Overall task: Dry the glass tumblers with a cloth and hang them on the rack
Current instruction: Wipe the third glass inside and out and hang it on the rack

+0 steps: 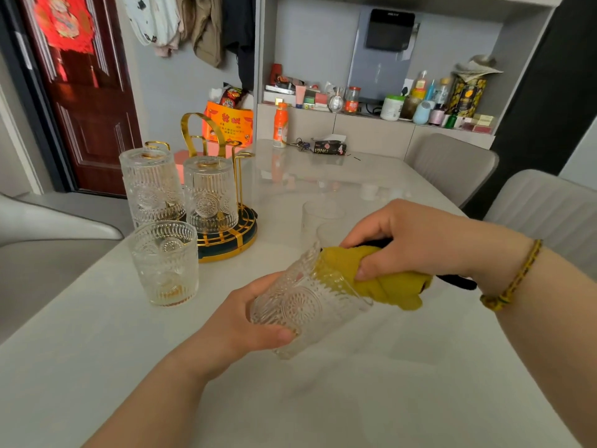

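My left hand [245, 321] grips the base of an embossed glass tumbler [303, 302], held tilted above the white table with its mouth toward the right. My right hand [420, 237] holds a yellow cloth [384, 282] whose end is pushed into the tumbler's mouth. A gold wire rack [226, 234] with a dark round base stands at the left; two tumblers hang upside down on it, one [151, 185] on the left peg and one [210, 195] on the right peg. Another embossed tumbler [164, 263] stands upright on the table in front of the rack.
Two plain clear glasses [319, 218] stand just behind my right hand. An orange bottle [280, 126], keys and a dark tissue pack [328, 147] lie at the table's far end. Grey chairs [452, 163] stand to the right. A cluttered shelf runs along the back wall.
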